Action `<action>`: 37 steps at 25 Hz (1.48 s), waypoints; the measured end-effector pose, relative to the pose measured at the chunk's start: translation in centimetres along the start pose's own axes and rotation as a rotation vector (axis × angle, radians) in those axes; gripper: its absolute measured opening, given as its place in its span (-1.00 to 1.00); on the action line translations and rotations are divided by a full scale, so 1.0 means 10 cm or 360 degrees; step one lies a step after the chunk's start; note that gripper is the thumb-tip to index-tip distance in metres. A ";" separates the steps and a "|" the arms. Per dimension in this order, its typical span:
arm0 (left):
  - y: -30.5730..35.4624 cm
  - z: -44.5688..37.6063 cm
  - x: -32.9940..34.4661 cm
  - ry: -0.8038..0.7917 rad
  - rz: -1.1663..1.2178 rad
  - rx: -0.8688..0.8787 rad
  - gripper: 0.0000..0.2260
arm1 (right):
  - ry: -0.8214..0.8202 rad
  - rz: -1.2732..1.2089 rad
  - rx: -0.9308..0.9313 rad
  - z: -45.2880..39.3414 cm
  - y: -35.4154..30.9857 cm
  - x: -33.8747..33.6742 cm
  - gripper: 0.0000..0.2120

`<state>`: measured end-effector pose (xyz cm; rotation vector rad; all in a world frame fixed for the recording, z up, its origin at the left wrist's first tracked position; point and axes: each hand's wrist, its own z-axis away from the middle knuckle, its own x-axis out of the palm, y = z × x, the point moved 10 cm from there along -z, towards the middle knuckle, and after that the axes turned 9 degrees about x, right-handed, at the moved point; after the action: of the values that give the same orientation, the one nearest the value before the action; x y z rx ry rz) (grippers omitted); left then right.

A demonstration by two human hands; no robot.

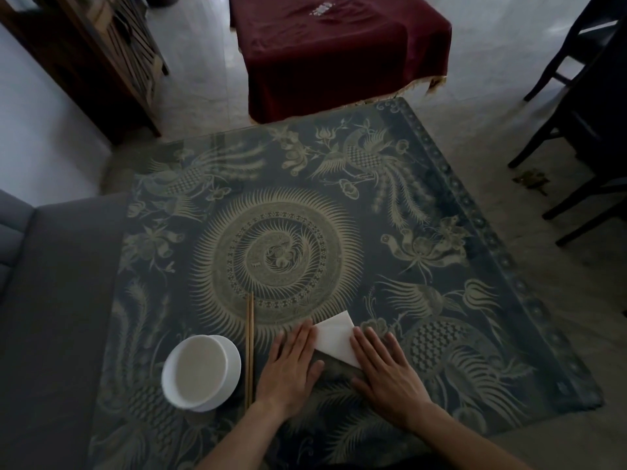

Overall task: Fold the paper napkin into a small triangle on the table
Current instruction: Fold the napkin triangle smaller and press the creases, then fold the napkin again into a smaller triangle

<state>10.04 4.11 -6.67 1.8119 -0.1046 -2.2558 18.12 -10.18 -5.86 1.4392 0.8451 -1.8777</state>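
Left hand (291, 362): flat and spread, palm down near the surface's near edge, fingertips resting on the left corner of the paper napkin (336, 337); it pinches nothing.
Right hand (383, 366): also flat with fingers splayed, pressing on the napkin's right side; no pinch here either.
Paper napkin: lies between your hands, right of the near edge's middle, already a white triangle with its point aimed toward the far edge.
Step in hand: you seem to be flattening a fold. Keep one palm anchoring the paper while the other sweeps along the crease, so the layers don't slide on the smooth surface (424, 259).
Before the next fold: match the corners first, then press.
Chopsticks (249, 351): just left of your left hand, lying near-to-far; mind your wrist.
Bowl (200, 371): white, toward the near left corner, beside the chopsticks; it looks empty, though the dim light makes that uncertain.
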 end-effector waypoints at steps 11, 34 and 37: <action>-0.12 0.16 -0.12 0.0108 0.0077 -0.0262 -0.44 | 0.0045 0.0036 0.0014 0.29 0.18 0.00 -0.32; -0.41 -0.29 -0.38 0.0014 0.0469 -0.0746 -0.66 | 0.0102 -0.0069 -0.0046 0.24 -0.12 -0.26 -0.50; -0.33 -0.26 -0.37 0.0142 0.0757 -0.0740 -0.83 | 0.0119 -0.0068 -0.0011 0.21 -0.13 -0.28 -0.50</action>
<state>12.86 8.44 -4.42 1.4503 0.0074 -1.6954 16.45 -10.83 -2.57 1.5062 0.9237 -1.8607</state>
